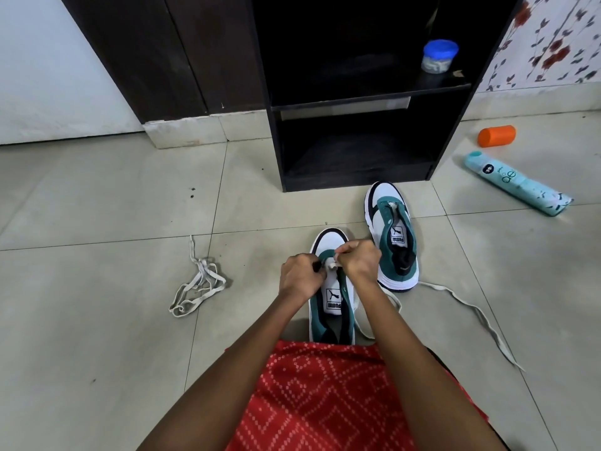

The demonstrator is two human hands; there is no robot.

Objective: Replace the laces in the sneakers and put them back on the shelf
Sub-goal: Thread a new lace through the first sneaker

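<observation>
Two white-and-teal sneakers stand on the tiled floor in front of a black shelf unit [276, 148]. The near sneaker [331, 304] lies between my hands, toe pointing away from me. My left hand [300, 276] grips its left eyelet edge, fingers curled. My right hand [359, 260] pinches the end of a white lace [468, 304] at the lowest eyelets; that lace trails right across the floor. The far sneaker [392, 236] has no lace and stands by the shelf's base. A second white lace [198, 284] lies bunched on the floor to the left.
On the shelf's upper board stands a small jar with a blue lid [439, 56]. An orange container [496, 135] and a teal spray can [517, 183] lie on the floor at the right. A dark wooden door frame [162, 53] is left of the shelf.
</observation>
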